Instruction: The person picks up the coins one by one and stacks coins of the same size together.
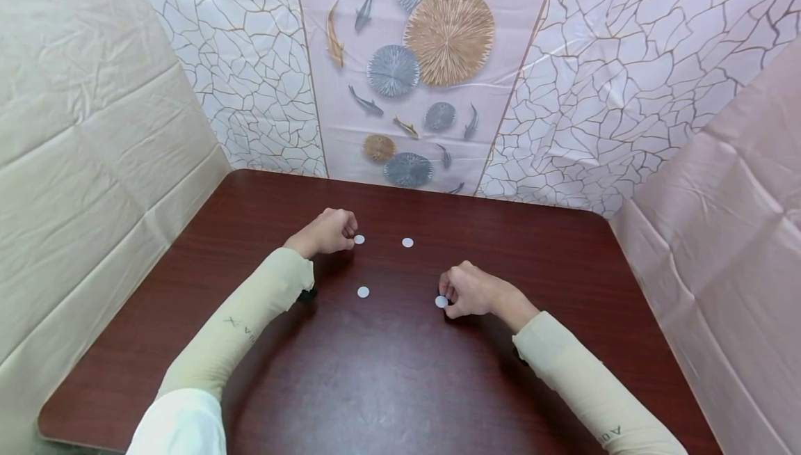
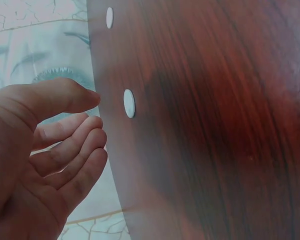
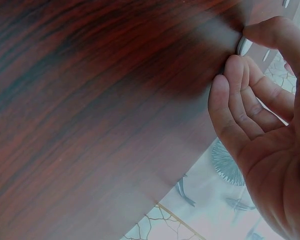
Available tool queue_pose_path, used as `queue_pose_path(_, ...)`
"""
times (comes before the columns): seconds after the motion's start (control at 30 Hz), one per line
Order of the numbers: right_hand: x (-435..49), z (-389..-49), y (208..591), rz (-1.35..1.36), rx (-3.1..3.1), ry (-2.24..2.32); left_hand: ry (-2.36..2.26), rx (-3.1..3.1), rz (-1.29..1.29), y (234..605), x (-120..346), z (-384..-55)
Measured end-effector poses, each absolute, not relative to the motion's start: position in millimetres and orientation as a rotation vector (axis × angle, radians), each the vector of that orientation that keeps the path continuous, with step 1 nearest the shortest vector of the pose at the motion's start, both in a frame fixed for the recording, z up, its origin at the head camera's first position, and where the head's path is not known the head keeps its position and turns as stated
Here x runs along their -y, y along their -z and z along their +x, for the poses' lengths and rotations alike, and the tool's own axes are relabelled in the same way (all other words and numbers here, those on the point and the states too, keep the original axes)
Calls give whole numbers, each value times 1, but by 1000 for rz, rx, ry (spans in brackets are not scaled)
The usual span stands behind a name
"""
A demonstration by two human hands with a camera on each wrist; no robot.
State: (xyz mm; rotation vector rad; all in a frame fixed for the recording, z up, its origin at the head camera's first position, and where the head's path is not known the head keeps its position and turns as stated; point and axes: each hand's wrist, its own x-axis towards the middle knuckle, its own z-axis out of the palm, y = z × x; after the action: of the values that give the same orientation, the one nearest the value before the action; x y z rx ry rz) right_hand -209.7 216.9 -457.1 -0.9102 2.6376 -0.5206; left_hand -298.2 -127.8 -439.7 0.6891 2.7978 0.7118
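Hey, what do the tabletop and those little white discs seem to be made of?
Tabletop: probably wood or wood-look laminate, semi-gloss, given its streaky reddish-brown grain and soft light reflection.
White discs: perhaps plastic, smooth-looking, judging by their even white faces and clean edges, though that's uncertain.

One white disc (image 3: 243, 46) is partly hidden by right-hand fingers (image 3: 234, 75); the surface (image 1: 375, 392) is cropped at the head view's bottom.

My long, pale cream sleeves (image 1: 215, 344) carry dark lettering (image 1: 231, 321). A white sleeve (image 1: 181, 427) shows higher up my left arm, and something black (image 1: 307, 295) peeks out beneath each cuff (image 1: 293, 267).
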Motion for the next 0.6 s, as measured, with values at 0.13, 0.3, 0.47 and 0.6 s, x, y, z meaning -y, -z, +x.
queue_pose_path(0.13,-217,-210,457,-926,-2633,526,-687,-2798,689,443,128,-305)
queue_pose_path(0.3,-217,-210,457,-907,-2632,515,-641,-2777,683,449,126,-312)
queue_pose_path(0.47,-217,-210,456,-915,-2634,508,-576,-2781,697,452,123,-318)
queue_pose_path(0.6,-216,-210,455,-917,-2634,513,-539,-2784,701,453,123,-323)
